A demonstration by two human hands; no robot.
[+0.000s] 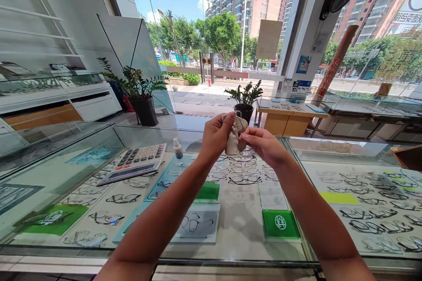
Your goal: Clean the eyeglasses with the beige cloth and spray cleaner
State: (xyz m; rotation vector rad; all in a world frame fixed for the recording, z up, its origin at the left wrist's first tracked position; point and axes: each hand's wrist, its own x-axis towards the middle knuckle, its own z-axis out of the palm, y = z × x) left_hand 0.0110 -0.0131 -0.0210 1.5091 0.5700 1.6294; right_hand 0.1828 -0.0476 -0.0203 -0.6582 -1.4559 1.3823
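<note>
Currently grips a beige cloth (234,141) in the left hand (216,135), fingers curled around its top; pinches the same cloth from the side with the right hand (263,143); holds both above the glass counter (240,226), over rows of eyeglasses (244,179); leaves a calculator (135,162) and small bottle (178,149) well left.

We read no clear words: right of the calculator (135,163), a green card (280,224) bears a white circle logo; the window lettering (398,57) beyond is illegible.
</note>
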